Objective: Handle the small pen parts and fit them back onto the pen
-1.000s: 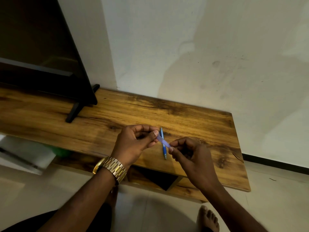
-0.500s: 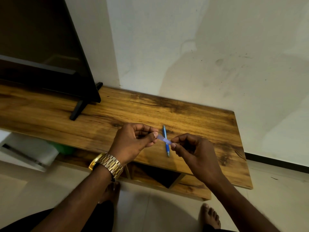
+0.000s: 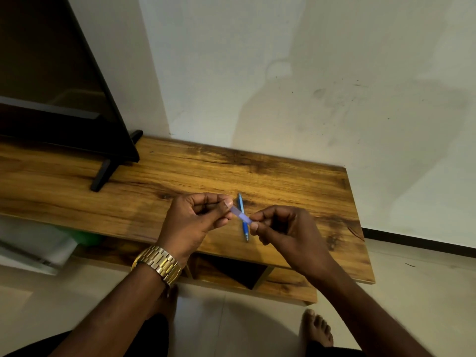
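- Barely anything has moved since the earlier frames: both hands sit a touch further over the wooden TV stand (image 3: 283,176), and the little strip between them looks pulled at about the same angle as before. Mostly the camera has shifted.
- Far left, a black TV (image 3: 51,86) stands on its foot on the stand top, well apart from the hands. Under the stand's left end there's something white with a green thing (image 3: 85,238) beside it, too dark to tell what.
- Left hand (image 3: 198,222), gold watch (image 3: 157,264) on the wrist, has its fingers curled, with thumb and forefinger pinching the upper-left end of a small pale-purple strip (image 3: 240,215).
- That strip is held in the air just above the stand top, stretched between the two hands, slanting down to the right. Can't tell if it's tape, film or a label.
- Blue pen (image 3: 243,217) lies flat on the wood right under the strip, pointing roughly toward the person. Nobody is touching it.
- Right hand (image 3: 286,233) pinches the lower-right end of the strip, fingers curled in too. So the hands are close together but not touching, joined only by the strip.
- My read on progress: the strip is in hand and the pen lies untouched, so whatever the strip goes on isn't done yet.
- Bare foot (image 3: 316,328) on the tiled floor at the bottom right.
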Tool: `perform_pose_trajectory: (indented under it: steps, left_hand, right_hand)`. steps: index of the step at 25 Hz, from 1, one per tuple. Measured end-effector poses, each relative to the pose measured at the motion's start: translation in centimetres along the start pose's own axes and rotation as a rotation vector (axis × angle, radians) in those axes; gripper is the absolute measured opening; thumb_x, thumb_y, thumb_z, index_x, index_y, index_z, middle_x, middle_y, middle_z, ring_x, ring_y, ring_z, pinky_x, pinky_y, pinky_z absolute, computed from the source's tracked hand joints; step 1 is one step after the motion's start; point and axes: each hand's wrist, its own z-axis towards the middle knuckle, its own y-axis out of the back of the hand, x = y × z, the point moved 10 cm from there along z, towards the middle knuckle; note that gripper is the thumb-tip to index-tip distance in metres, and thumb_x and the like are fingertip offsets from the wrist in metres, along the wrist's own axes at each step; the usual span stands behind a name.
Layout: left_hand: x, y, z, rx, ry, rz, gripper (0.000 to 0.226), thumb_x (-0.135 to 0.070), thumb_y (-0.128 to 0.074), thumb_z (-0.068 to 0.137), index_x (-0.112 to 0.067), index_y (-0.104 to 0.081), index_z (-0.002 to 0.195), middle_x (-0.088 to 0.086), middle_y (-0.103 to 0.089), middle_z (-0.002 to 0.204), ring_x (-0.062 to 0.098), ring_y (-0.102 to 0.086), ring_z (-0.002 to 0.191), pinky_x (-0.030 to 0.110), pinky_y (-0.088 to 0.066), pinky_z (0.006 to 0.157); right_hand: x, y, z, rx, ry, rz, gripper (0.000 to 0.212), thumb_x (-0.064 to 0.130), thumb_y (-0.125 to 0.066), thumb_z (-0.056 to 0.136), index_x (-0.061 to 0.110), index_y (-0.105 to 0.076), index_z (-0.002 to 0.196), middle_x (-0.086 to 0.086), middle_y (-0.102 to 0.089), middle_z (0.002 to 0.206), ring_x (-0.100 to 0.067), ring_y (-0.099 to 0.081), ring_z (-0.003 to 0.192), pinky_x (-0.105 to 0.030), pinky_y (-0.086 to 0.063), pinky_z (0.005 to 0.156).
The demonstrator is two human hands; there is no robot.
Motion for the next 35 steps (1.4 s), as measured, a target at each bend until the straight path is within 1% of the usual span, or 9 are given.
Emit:
perform_pose_trajectory:
  steps: [4, 8, 14, 17, 23, 25, 29, 32, 35]
  left_hand:
    - [0.3, 0.1, -0.6, -0.094, -0.021, -0.036, 0.034, -0.026, -0.086, 0.073, -0.012, -0.083, 0.104, 0.011, -0.085, 0.096, 0.017, -0.084, 0.084, 0.019, -0.064, 0.068]
    - [0.6, 0.2, -0.9, -0.130, -0.029, -0.048, 0.029, -0.022, -0.085, 0.079, -0.013, -0.083, 0.106, 0.009, -0.086, 0.097, 0.018, -0.084, 0.085, 0.019, -0.064, 0.069]
    - [-1.0, -0.2, -0.9, -0.060, -0.121, 0.192, 0.025, -0.026, -0.084, 0.084, -0.015, -0.083, 0.106, 0.004, -0.086, 0.091, 0.018, -0.084, 0.085, 0.025, -0.067, 0.072]
    - [-1.9, 0.0, -0.4, 0.018, -0.156, 0.308, 0.020, -0.023, -0.084, 0.088, -0.018, -0.084, 0.107, 0.000, -0.086, 0.094, 0.015, -0.083, 0.091, 0.029, -0.067, 0.075]
    - [-1.5, 0.3, 0.0, 0.120, -0.097, 0.395, 0.020, -0.019, -0.082, 0.091, -0.022, -0.084, 0.111, -0.003, -0.085, 0.103, 0.017, -0.082, 0.095, 0.032, -0.067, 0.078]
    - [-1.4, 0.4, 0.2, 0.122, -0.081, 0.346, 0.019, -0.019, -0.082, 0.089, -0.019, -0.085, 0.108, 0.001, -0.085, 0.104, 0.017, -0.082, 0.095, 0.030, -0.067, 0.077]
    - [-1.1, 0.5, 0.2, 0.064, -0.032, 0.113, 0.022, -0.022, -0.085, 0.080, -0.015, -0.086, 0.101, 0.010, -0.085, 0.095, 0.012, -0.081, 0.083, 0.021, -0.064, 0.071]
    - [-0.7, 0.3, 0.3, 0.044, -0.026, 0.052, 0.029, -0.024, -0.085, 0.076, -0.012, -0.086, 0.102, 0.010, -0.084, 0.090, 0.011, -0.079, 0.079, 0.021, -0.063, 0.070]
    - [-0.2, 0.3, 0.2, 0.042, -0.007, 0.055, 0.034, -0.027, -0.086, 0.074, -0.012, -0.086, 0.104, 0.012, -0.084, 0.096, 0.013, -0.080, 0.083, 0.023, -0.064, 0.072]
  right_hand:
    - [-0.6, -0.4, -0.6, -0.090, -0.029, 0.058, 0.009, 0.010, -0.083, 0.095, 0.014, -0.084, 0.103, -0.002, -0.083, 0.082, -0.005, -0.074, 0.069, -0.020, -0.058, 0.066]
    - [-0.8, -0.4, -0.9, -0.108, -0.045, 0.109, 0.007, 0.011, -0.084, 0.094, 0.014, -0.085, 0.100, -0.003, -0.083, 0.082, -0.007, -0.074, 0.069, -0.020, -0.058, 0.066]
    - [-0.5, 0.5, -0.8, -0.106, -0.060, 0.026, 0.008, 0.016, -0.083, 0.095, 0.020, -0.085, 0.102, 0.001, -0.084, 0.087, -0.010, -0.075, 0.073, -0.024, -0.061, 0.069]
    - [-0.3, 0.8, -0.4, -0.094, -0.062, -0.016, 0.009, 0.018, -0.082, 0.095, 0.023, -0.084, 0.103, 0.000, -0.084, 0.088, -0.011, -0.075, 0.074, -0.026, -0.063, 0.070]
    - [0.1, 0.5, -0.2, -0.062, -0.037, -0.078, 0.011, 0.018, -0.081, 0.096, 0.025, -0.084, 0.104, 0.007, -0.084, 0.090, -0.010, -0.077, 0.077, -0.022, -0.062, 0.070]
    - [0.2, 0.5, -0.2, -0.065, -0.031, -0.066, 0.011, 0.018, -0.081, 0.096, 0.023, -0.084, 0.104, 0.007, -0.084, 0.089, -0.009, -0.076, 0.076, -0.021, -0.061, 0.069]
    - [0.4, 0.6, -0.3, -0.096, -0.014, -0.015, 0.011, 0.015, -0.082, 0.095, 0.019, -0.084, 0.105, 0.004, -0.084, 0.089, -0.007, -0.075, 0.073, -0.019, -0.060, 0.068]
    - [0.3, 0.4, -0.4, -0.100, -0.013, 0.000, 0.012, 0.014, -0.083, 0.094, 0.016, -0.085, 0.106, 0.006, -0.084, 0.088, -0.006, -0.076, 0.075, -0.018, -0.059, 0.067]
    - [0.1, 0.2, -0.4, -0.113, 0.002, -0.007, 0.012, 0.013, -0.083, 0.094, 0.015, -0.085, 0.105, 0.010, -0.083, 0.087, -0.006, -0.077, 0.077, -0.017, -0.058, 0.068]
